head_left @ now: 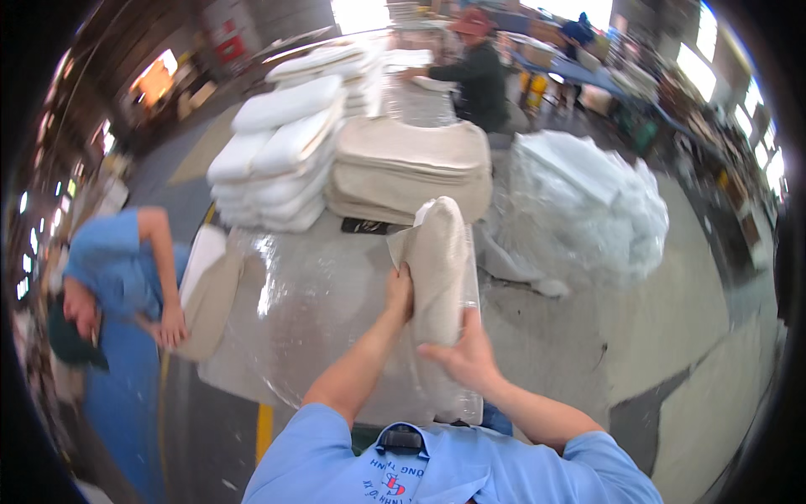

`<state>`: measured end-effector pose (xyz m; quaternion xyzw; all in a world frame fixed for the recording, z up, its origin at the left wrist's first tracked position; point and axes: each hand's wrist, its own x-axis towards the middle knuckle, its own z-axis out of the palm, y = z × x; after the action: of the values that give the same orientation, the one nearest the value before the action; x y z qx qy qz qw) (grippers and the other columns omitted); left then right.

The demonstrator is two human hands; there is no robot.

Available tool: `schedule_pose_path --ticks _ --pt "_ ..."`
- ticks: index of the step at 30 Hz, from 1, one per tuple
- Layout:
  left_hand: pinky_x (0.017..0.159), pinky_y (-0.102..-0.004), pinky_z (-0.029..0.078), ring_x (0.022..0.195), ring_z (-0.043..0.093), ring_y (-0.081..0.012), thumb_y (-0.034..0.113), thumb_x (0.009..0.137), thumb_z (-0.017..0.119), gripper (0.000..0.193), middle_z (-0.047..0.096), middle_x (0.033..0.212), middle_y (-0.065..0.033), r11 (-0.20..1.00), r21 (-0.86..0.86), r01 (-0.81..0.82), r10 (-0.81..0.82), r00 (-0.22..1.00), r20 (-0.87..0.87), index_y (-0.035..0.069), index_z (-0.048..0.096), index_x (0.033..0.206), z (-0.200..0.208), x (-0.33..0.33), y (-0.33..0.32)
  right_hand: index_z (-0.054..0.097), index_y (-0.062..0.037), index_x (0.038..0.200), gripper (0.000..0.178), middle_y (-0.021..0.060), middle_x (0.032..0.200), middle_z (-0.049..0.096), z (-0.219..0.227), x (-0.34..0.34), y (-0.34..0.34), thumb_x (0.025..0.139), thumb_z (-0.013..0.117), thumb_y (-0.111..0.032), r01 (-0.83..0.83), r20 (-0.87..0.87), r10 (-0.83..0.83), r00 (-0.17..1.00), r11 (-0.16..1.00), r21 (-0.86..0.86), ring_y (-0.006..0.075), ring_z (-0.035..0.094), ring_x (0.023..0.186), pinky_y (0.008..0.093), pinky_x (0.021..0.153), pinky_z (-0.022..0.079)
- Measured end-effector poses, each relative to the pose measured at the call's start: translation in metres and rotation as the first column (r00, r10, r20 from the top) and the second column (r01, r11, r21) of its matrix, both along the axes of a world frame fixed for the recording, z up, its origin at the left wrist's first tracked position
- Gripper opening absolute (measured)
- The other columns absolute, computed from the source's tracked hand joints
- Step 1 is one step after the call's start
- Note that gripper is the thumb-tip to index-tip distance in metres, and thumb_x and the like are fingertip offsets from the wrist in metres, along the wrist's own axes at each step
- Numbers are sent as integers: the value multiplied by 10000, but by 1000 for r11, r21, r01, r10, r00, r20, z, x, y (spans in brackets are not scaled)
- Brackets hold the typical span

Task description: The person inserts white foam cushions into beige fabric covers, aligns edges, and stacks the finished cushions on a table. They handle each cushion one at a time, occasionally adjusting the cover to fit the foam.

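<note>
A long beige fabric cushion [441, 260] stands on end over the plastic-covered table [311, 319], with a bit of white padding showing at its top. On its left side my left hand [400, 291] is closed around the cushion near a loose flap of cloth. Lower down, my right hand [464, 353] grips the other side, thumb across the front. Some fingers of both hands are hidden behind the cushion. Beyond it lies a stack of beige fabric pieces [411, 160], with a small black flat object [364, 226] at its near edge.
White pads [285, 143] are piled at the back left. A big clear plastic bag of white material [588, 202] bulges at the right. A co-worker in blue [117, 260] handles a beige-and-white pad [214, 302] at left; another person [483, 80] works at the far end.
</note>
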<state>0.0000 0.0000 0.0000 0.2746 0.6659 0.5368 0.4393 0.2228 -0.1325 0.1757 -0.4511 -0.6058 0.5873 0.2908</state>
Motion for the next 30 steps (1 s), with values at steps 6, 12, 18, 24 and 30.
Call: schedule_pose_path --ticks 6,12,18,24,30 --pt "955 -369 526 1052 682 -202 408 1116 520 506 764 1184 -146 694 -204 691 -701 713 29 -27 671 1326 -8 19 -37 434 -64 1332 617 77 1123 558 -129 54 -15 891 852 -169 448 -116 -468 876 879 -159 183 585 999 336 893 524" --pt "825 -420 513 906 669 -221 399 1109 522 461 756 974 -137 621 -346 703 -781 594 -194 -31 687 1082 -43 69 -103 528 -130 1174 414 5 1014 571 -181 80 -53 988 793 -389 427 -121 -728 675 519 -740 129 517 878 330 773 473" --pt "763 -428 500 808 660 -261 385 1085 569 447 719 894 -188 560 -455 692 -825 419 -379 -41 668 991 -56 84 -91 581 -112 922 257 -23 826 538 -228 86 -60 1075 670 -297 470 -109 -880 462 347 -812 122 501 790 331 710 448" --pt "789 -455 515 844 691 -343 370 1088 567 422 697 887 -257 559 -416 717 -829 488 -272 -32 683 1027 -60 116 -70 591 -119 943 261 -33 752 496 -237 67 -47 1128 548 -298 556 3 -980 198 109 -824 106 424 669 321 591 363" --pt "737 -515 512 853 671 -481 385 1122 494 422 709 917 -276 684 -490 540 -672 206 -711 6 658 1037 -58 134 -63 589 -138 934 289 -53 784 480 -234 61 -55 1143 497 -314 511 -79 -973 217 182 -840 80 389 725 286 641 344"
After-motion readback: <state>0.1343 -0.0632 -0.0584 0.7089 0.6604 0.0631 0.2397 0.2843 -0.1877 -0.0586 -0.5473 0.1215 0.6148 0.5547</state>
